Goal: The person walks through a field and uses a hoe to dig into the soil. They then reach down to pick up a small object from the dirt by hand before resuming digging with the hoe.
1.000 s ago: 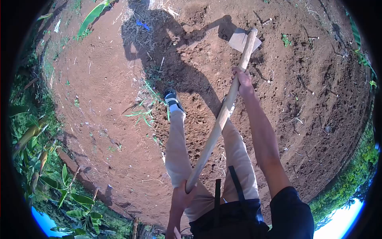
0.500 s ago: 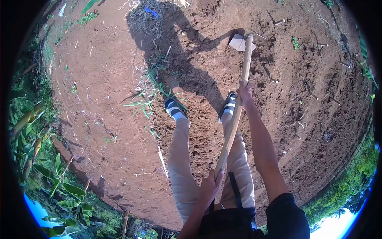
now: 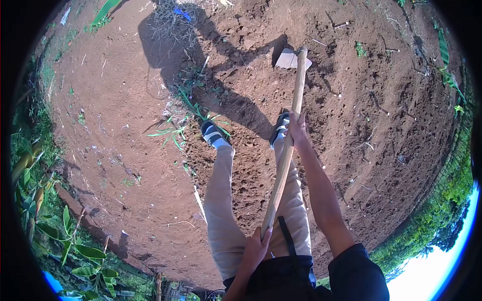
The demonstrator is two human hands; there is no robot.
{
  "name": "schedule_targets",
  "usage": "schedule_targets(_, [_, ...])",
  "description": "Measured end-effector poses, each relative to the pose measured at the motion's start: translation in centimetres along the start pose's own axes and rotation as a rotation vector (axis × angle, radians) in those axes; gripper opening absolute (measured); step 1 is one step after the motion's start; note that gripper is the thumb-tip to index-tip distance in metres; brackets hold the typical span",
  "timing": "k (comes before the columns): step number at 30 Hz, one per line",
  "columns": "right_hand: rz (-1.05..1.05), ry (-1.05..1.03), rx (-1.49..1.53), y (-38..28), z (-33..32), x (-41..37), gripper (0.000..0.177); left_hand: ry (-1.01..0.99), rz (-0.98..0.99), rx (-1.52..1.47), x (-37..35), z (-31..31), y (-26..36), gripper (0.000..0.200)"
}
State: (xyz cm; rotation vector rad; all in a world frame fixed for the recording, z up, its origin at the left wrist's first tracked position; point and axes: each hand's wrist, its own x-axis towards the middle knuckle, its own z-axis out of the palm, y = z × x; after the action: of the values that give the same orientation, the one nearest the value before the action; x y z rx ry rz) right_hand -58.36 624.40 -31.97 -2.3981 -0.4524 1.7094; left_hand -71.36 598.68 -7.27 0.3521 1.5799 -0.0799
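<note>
A hoe (image 3: 282,175) with a long wooden handle slants from my waist up to the soil ahead of me. My left hand (image 3: 257,245) is wrapped round the handle's near end, by my lap. Further along, my right hand (image 3: 297,131) grips the handle over my right foot. The hoe's flat metal blade (image 3: 288,58) is at the far end, close over the brown soil, with its shadow beside it. My sandalled feet (image 3: 213,133) stand apart on loosened earth, one on each side of a rough strip.
Green weeds (image 3: 193,103) grow ahead of my left foot. Dry straw (image 3: 175,25) with a blue scrap lies at the far left. Cut stalks (image 3: 380,108) poke from the dug soil on the right. Leafy plants (image 3: 90,251) border the left edge.
The view has shifted slightly, so the ground, hoe and feet appear a little further left. Both hands keep their grip on the handle, and the blade stays near the same patch of soil.
</note>
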Motion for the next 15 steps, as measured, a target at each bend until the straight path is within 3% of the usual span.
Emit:
schedule_targets(5, [-0.066, -0.064, 0.076, 3.8, 2.3, -2.2, 0.046, -0.034, -0.026, -0.065, -3.5, -2.7, -0.9, 0.045])
schedule_targets(7, [0.059, -0.006, -0.102, 7.4, 4.3, -1.3, 0.042, 0.037, -0.064, -0.012, -4.6, -3.6, -2.1, 0.046])
schedule_targets(8, [0.015, 0.055, -0.075, 7.4, 5.0, -3.0, 0.047, 0.038, -0.056, -0.009, -5.0, -4.4, -2.1, 0.046])
schedule_targets(10, [0.082, -0.006, 0.018, 10.1, 5.1, -3.6, 0.052, 0.123, -0.21, 0.276, -6.2, -5.9, -1.8, 0.051])
schedule_targets(11, [0.145, -0.071, 0.111, 10.9, 5.4, -3.8, 0.058, 0.129, -0.207, 0.282, -6.7, -6.1, -2.5, 0.051])
schedule_targets(15, [0.165, -0.037, 0.216, 7.0, 3.5, -8.8, 0.059, 0.051, -0.225, 0.162, -7.4, -6.3, -3.1, 0.057])
